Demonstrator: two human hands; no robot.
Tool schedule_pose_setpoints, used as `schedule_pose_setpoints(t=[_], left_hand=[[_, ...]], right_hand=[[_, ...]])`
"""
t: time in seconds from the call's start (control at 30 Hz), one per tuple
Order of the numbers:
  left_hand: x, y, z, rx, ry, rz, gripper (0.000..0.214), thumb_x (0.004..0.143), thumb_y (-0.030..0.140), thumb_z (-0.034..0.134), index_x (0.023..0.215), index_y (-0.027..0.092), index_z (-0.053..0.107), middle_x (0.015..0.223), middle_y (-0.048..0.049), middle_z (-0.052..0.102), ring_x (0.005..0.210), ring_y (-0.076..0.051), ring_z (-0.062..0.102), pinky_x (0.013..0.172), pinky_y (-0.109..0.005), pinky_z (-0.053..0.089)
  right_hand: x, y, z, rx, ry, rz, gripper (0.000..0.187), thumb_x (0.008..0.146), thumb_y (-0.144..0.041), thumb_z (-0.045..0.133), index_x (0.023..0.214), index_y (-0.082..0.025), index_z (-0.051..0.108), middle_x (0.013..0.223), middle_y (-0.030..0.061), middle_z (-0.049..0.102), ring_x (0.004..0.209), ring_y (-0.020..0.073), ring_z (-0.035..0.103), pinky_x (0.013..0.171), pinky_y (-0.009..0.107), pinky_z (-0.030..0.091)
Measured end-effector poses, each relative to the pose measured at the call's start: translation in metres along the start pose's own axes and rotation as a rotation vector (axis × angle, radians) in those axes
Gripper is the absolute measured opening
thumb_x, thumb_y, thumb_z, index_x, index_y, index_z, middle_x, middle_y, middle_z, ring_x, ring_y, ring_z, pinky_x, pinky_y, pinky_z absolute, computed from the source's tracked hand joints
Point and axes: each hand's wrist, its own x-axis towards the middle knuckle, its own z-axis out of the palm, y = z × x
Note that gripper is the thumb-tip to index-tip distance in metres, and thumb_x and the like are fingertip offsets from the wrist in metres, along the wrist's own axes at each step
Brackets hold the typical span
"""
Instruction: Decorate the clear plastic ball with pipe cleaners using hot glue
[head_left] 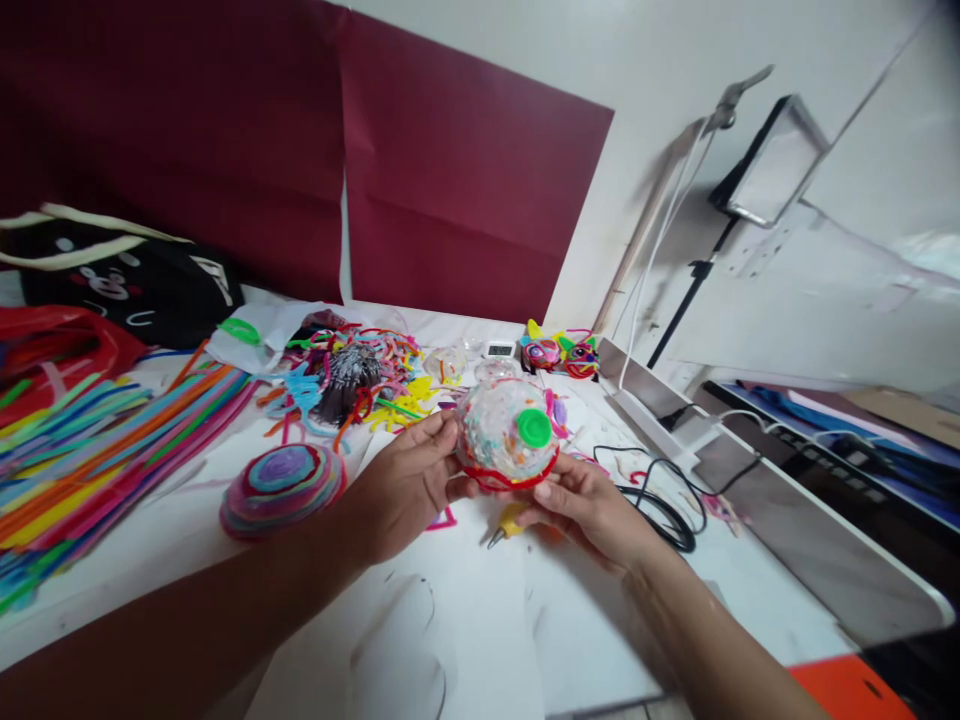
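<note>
Your forearms (pixel 217 610) reach in from the bottom corners, closest to the camera, and your two hands meet at a dome in the middle of the view, held up over the white table (pixel 480 620). Your left hand (pixel 409 483) pinches the dome (pixel 491 420) at its left edge, thumb and fingers bent around it; your right hand (pixel 589 508) grips the rim on the right, thumb in front. The dome is whitish and bumpy, tilted so that its green cap (pixel 534 428) faces you, with a red trim (pixel 487 481) along the lower edge. Just below your right fingers a yellow tool (pixel 513 520) shows a metal tip; you cannot tell from here whether they touch it. A striped disc (pixel 283 485) lies left of your left hand, and farther left stretch bundles of coloured pipe cleaners (pixel 127 450). Behind the dome stand a small clock (pixel 499 349) and two colourful ornaments (pixel 559 355). A black cable (pixel 667 518) coils beyond your right hand.
</note>
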Motion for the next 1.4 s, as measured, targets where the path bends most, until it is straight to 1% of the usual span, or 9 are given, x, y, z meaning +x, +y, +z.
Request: schedule_pose_setpoints(t=[0.17, 0.3, 0.37, 0.47, 0.57, 0.73, 0.87, 1.0, 1.4], left_hand=[[0.004, 0.002, 0.001, 0.035, 0.045, 0.032, 0.019, 0.093, 0.011, 0.045, 0.089, 0.017, 0.062, 0.083, -0.0021, 0.067, 0.066, -0.011, 0.065, 0.052, -0.02, 0.055], [0.009, 0.005, -0.002, 0.047, 0.097, 0.08, 0.022, 0.093, 0.009, 0.042, 0.091, 0.017, 0.062, 0.077, -0.0018, 0.067, 0.064, -0.012, 0.066, 0.051, -0.021, 0.056], [0.012, 0.007, -0.004, 0.055, 0.107, 0.108, 0.022, 0.093, 0.009, 0.041, 0.091, 0.016, 0.062, 0.08, -0.0032, 0.068, 0.066, -0.013, 0.066, 0.052, -0.022, 0.056], [0.015, 0.012, -0.004, 0.047, 0.141, 0.161, 0.022, 0.093, 0.008, 0.042, 0.088, 0.016, 0.062, 0.08, -0.0025, 0.068, 0.063, -0.013, 0.066, 0.052, -0.023, 0.055], [0.017, 0.016, -0.003, 0.04, 0.162, 0.198, 0.023, 0.093, 0.007, 0.042, 0.084, 0.015, 0.062, 0.081, -0.0031, 0.069, 0.064, -0.013, 0.066, 0.052, -0.022, 0.054], [0.018, 0.018, -0.005, 0.081, 0.153, 0.226, 0.025, 0.093, 0.008, 0.041, 0.083, 0.015, 0.062, 0.076, -0.0034, 0.068, 0.06, -0.013, 0.064, 0.055, -0.024, 0.053], [0.019, 0.019, -0.007, 0.045, 0.158, 0.241, 0.024, 0.092, 0.008, 0.044, 0.078, 0.016, 0.061, 0.071, -0.0002, 0.065, 0.055, -0.011, 0.06, 0.06, -0.025, 0.053], [0.02, 0.019, -0.007, 0.015, 0.165, 0.236, 0.023, 0.092, 0.007, 0.045, 0.077, 0.016, 0.06, 0.073, 0.0004, 0.065, 0.062, -0.011, 0.063, 0.06, -0.023, 0.052], [0.019, 0.016, -0.013, 0.046, 0.176, 0.222, 0.01, 0.088, 0.01, 0.052, 0.084, 0.016, 0.06, 0.082, -0.0037, 0.068, 0.067, -0.014, 0.066, 0.063, -0.027, 0.056]], right_hand=[[-0.017, -0.015, -0.009, -0.23, 0.166, -0.044, 0.025, 0.078, -0.032, 0.074, 0.098, -0.019, 0.068, 0.093, 0.007, 0.072, 0.079, 0.0157, 0.068, 0.067, 0.027, 0.055], [-0.028, -0.024, -0.026, -0.486, 0.369, -0.13, 0.021, 0.078, -0.035, 0.073, 0.089, -0.018, 0.069, 0.073, 0.0015, 0.068, 0.063, 0.0105, 0.059, 0.058, 0.022, 0.048], [-0.031, -0.026, -0.03, -0.594, 0.406, -0.155, 0.019, 0.079, -0.036, 0.071, 0.085, -0.018, 0.068, 0.068, -0.0005, 0.064, 0.058, 0.0098, 0.055, 0.054, 0.022, 0.045], [-0.027, -0.024, -0.023, -0.825, 0.309, -0.205, 0.014, 0.084, -0.032, 0.064, 0.088, -0.02, 0.069, 0.077, 0.0023, 0.068, 0.066, 0.0133, 0.06, 0.059, 0.025, 0.046], [-0.011, -0.019, 0.0, -1.092, 0.072, -0.281, 0.012, 0.088, -0.022, 0.057, 0.093, -0.021, 0.069, 0.09, 0.0046, 0.071, 0.081, 0.0171, 0.064, 0.074, 0.029, 0.048], [0.035, -0.002, 0.035, -1.4, -0.176, -0.149, 0.022, 0.084, -0.019, 0.06, 0.105, -0.017, 0.067, 0.101, 0.0085, 0.07, 0.093, 0.021, 0.063, 0.081, 0.031, 0.045], [0.064, 0.013, 0.047, -1.491, -0.224, -0.05, 0.021, 0.083, -0.025, 0.063, 0.099, -0.014, 0.069, 0.099, 0.0132, 0.069, 0.095, 0.0266, 0.062, 0.079, 0.034, 0.043], [0.076, 0.021, 0.051, -1.541, -0.234, 0.032, 0.018, 0.078, -0.028, 0.066, 0.088, -0.013, 0.068, 0.096, 0.0141, 0.067, 0.092, 0.0257, 0.062, 0.075, 0.033, 0.042], [0.073, 0.027, 0.056, -1.373, -0.147, 0.102, 0.011, 0.069, -0.016, 0.068, 0.077, -0.018, 0.062, 0.071, -0.0003, 0.064, 0.064, 0.0121, 0.056, 0.053, 0.021, 0.035]])
